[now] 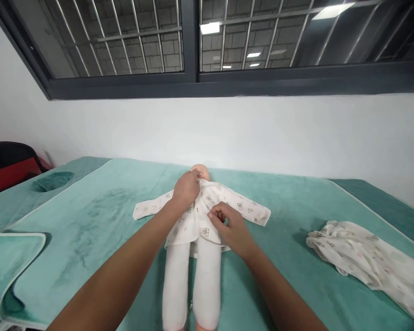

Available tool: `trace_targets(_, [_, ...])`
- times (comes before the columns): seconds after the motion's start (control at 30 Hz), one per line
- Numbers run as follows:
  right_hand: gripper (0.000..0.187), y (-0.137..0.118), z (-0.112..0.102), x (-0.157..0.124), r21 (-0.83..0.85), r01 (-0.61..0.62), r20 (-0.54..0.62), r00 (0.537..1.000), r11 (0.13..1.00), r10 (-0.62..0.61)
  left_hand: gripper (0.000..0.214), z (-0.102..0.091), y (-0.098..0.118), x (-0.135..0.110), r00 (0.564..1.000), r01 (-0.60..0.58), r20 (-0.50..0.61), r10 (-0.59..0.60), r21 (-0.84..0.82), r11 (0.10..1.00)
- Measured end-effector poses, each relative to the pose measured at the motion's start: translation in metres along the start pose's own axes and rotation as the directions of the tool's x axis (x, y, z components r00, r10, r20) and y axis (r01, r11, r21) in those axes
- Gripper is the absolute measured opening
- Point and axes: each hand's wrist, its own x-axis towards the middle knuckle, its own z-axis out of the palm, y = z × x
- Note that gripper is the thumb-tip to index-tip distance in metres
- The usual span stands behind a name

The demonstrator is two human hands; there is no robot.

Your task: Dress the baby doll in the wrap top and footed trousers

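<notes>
A baby doll, its head [202,171] toward the wall, lies on its back. It wears a white long-sleeved shirt [207,200] with small printed figures, sleeves spread to both sides, and white trousers [207,276]. My left hand [186,188] is closed at the shirt's collar, just below the doll's face; its fingertips are partly hidden. Lower down, over the right side of the shirt front, my right hand [231,228] has thumb and forefinger pinched together on the shirt, the other fingers curled in. The doll's feet run out of view at the bottom.
Under the doll spreads a teal plush cover [99,220], one corner folded over at the left. A crumpled white printed cloth [368,257] lies at the right. Behind rises a white wall [248,133] with a barred window. A black and red object [12,168] stands far left.
</notes>
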Motion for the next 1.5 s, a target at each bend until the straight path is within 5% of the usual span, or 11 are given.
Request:
trace_targets(0.27, [0.026,0.012,0.008,-0.067,-0.217,-0.007,0.016,1.0,0.976,0.011,0.022,0.004,-0.014,-0.011,0.996,0.043,-0.069,-0.059,-0.219,0.975])
trace_targets(0.5, [0.019,-0.008,0.035,-0.078,-0.458,0.079,-0.085,0.988,0.885,-0.132,0.024,-0.008,-0.017,-0.07,0.995,-0.1,-0.039,0.092,-0.349,0.932])
trace_targets(0.63, [0.02,-0.032,0.04,-0.081,-0.51,0.172,0.02,0.982,0.843,-0.188,0.021,-0.013,-0.023,-0.106,0.989,-0.147,-0.011,0.15,-0.283,0.948])
trace_targets(0.8, [0.017,-0.024,-0.028,-0.099,-0.576,-0.023,-0.124,0.991,0.817,-0.059,0.032,-0.02,-0.024,-0.131,0.976,-0.162,0.13,0.175,-0.108,0.981])
trace_targets(0.9, [0.025,0.0,-0.101,-0.123,-0.811,-0.285,-0.268,0.957,0.511,0.11,0.034,-0.022,-0.026,-0.136,0.983,-0.165,0.073,0.166,-0.021,0.986])
trace_targets(1.0, [0.038,0.023,-0.166,-0.15,-0.853,-0.51,-0.467,0.84,0.11,0.278,0.035,-0.023,-0.029,-0.139,0.978,-0.208,-0.004,0.209,0.085,0.974])
trace_targets(1.07, [0.032,0.032,-0.193,-0.16,-0.835,-0.55,-0.504,0.786,0.032,0.359,0.038,-0.024,-0.03,-0.141,0.954,-0.294,-0.029,0.3,0.131,0.947])
trace_targets(1.2, [0.027,0.02,-0.186,-0.14,-0.774,-0.592,-0.46,0.77,0.227,0.442,0.036,-0.022,-0.025,-0.145,0.914,-0.403,-0.027,0.405,0.045,0.914])
trace_targets(1.3, [0.03,-0.015,-0.137,-0.104,-0.543,-0.548,-0.33,0.836,0.636,0.439,0.033,-0.016,-0.014,-0.15,0.901,-0.426,0.018,0.434,-0.157,0.891])
trace_targets(1.37, [0.035,-0.043,-0.097,-0.085,-0.158,-0.417,-0.144,0.906,0.895,0.397,0.049,-0.017,-0.006,-0.156,0.901,-0.389,0.059,0.429,-0.326,0.862])
trace_targets(1.5, [0.041,-0.086,-0.035,-0.065,0.386,-0.365,0.153,0.931,0.847,0.332,0.08,-0.035,0.003,-0.165,0.918,-0.307,0.038,0.394,-0.56,0.77])
